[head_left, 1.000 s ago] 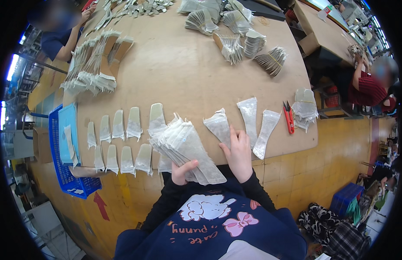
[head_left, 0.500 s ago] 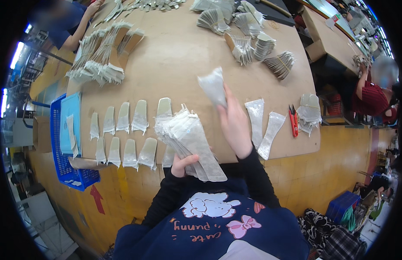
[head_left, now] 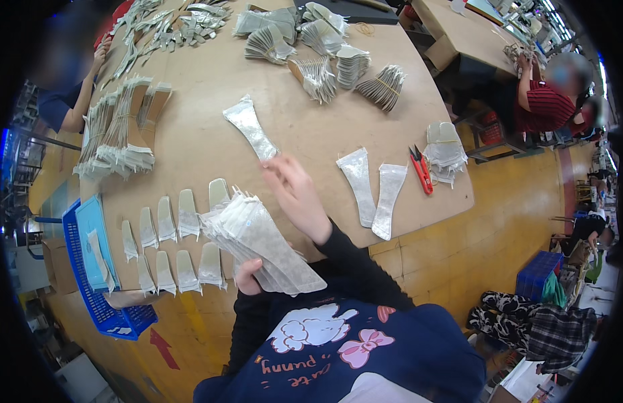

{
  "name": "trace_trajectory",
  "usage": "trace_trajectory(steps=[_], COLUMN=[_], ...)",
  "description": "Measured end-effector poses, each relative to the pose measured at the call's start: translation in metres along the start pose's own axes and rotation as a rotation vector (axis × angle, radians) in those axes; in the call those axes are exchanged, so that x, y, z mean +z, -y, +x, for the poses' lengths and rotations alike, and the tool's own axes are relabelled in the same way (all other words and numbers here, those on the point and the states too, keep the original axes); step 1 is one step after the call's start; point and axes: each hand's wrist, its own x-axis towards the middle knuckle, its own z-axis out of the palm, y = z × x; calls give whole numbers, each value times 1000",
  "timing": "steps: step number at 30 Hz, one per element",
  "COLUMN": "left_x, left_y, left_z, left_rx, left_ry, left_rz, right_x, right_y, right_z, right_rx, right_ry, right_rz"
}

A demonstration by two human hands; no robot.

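Note:
My left hand [head_left: 248, 277] grips a fanned stack of silvery-grey fabric pieces [head_left: 261, 245], thumb over the top. The pieces have flared ends and loose threads at the far edge. A single waisted fabric strip [head_left: 249, 126] lies on the table beyond the stack. At its near end is my right hand [head_left: 299, 198], fingers stretched and touching or just above the strip; contact is hard to tell. To the right, two similar strips [head_left: 356, 185] lie side by side, next to red-handled thread snips [head_left: 421, 171]. Left of the stack are two rows of short round-ended pieces [head_left: 165, 218].
Bundled pieces [head_left: 120, 127] stand at the far left, more bundles [head_left: 315, 74] at the back. A banded stack [head_left: 447, 148] sits by the right edge. A blue basket [head_left: 90, 262] with a light-blue folder [head_left: 96, 235] hangs at the left edge. Other people work beyond the table.
My right hand has moved left and set the strip it held in the air down on the table, its fingers loosening. My left hand still holds the stack. The whole view has turned and shifted.

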Motion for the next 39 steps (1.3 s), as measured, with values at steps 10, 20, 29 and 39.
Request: trace_trajectory(steps=[10, 20, 29, 39], left_x=[33, 38, 30, 25], left_y=[28, 24, 33, 40], left_z=[35, 33, 35, 32], left_rx=[-39, -64, 30, 27], left_ry=[-103, -93, -81, -156], left_rz=[243, 216, 259, 194], right_x=[-65, -91, -69, -76], right_y=[20, 40, 16, 19], right_z=[-96, -99, -102, -104], right_rx=[149, 339, 357, 398], right_ry=[-163, -121, 13, 83], right_rz=[-1, 488, 148, 199])
